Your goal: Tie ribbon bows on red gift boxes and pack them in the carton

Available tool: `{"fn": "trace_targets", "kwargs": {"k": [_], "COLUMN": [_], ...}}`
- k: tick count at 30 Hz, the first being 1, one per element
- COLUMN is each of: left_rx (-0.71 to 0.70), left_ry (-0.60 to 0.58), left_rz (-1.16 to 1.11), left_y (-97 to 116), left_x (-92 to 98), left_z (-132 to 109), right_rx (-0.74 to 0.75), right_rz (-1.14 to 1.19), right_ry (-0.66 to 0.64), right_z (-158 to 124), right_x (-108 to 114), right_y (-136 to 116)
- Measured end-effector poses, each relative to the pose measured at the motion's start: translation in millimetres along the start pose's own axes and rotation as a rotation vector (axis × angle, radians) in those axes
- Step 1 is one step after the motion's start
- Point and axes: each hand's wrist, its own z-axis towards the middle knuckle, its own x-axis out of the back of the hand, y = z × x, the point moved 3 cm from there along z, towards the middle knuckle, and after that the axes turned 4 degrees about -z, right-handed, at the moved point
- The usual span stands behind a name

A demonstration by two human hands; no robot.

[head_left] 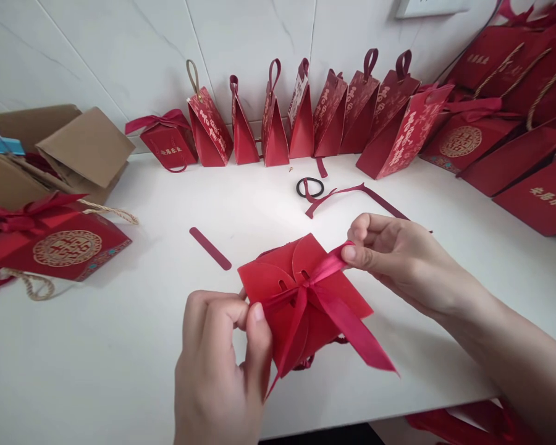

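Observation:
A red gift box with overlapping curved flaps stands on the white table in front of me. A pinkish-red ribbon runs through slots in its top and is knotted in the middle, with loops to both sides and two loose tails toward me. Between thumb and fingers, my left hand pinches the ribbon's left loop at the box's edge. My right hand is closed on the right loop, held slightly up from the box's far right corner. The box's sides are mostly hidden beneath its top.
Several red gift boxes line the wall. Larger red boxes with rope handles crowd the right. At left are a brown cardboard box and a red box with a gold emblem. A dark red strip, a black ring and ribbon scraps lie on the table.

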Motion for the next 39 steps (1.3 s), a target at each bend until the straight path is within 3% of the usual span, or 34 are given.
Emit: {"fn": "trace_targets", "kwargs": {"k": [3, 7, 13, 22, 24, 31, 39], "left_rx": [-0.002, -0.053, -0.304, -0.388, -0.396, -0.603, -0.670], "left_ry": [-0.048, -0.001, -0.057, -0.095, -0.093, 0.076, 0.129], "left_rz": [-0.017, -0.047, 0.045, 0.126, 0.158, 0.114, 0.016], "left_y": [-0.3, 3.8, 18.1, 31.0, 30.5, 16.6, 0.4], "left_x": [0.2, 5.1, 3.5, -4.7, -9.7, -22.9, -35.7], "left_z": [5.9, 15.1, 16.5, -6.2, -12.9, -36.3, -38.1], "right_rx": [0.092, 0.446, 0.852, 1.010, 1.052, 1.113, 1.216], "right_rz": [-0.180, -0.348, -0.739, -1.142, -1.141, -1.014, -1.061], "right_ry": [0.046, 0.192, -0.006, 0.061, 0.072, 0.128, 0.170], "right_z": [1.7, -11.5, -50.8, -73.8, -76.7, -94.2, -113.8], "right_x": [0.7, 1.2, -15.9, -25.1, -23.6, -17.7, -20.1], "right_y": [-3.5, -19.6, -32.9, -9.6, -9.2, -9.4, -6.4]}}
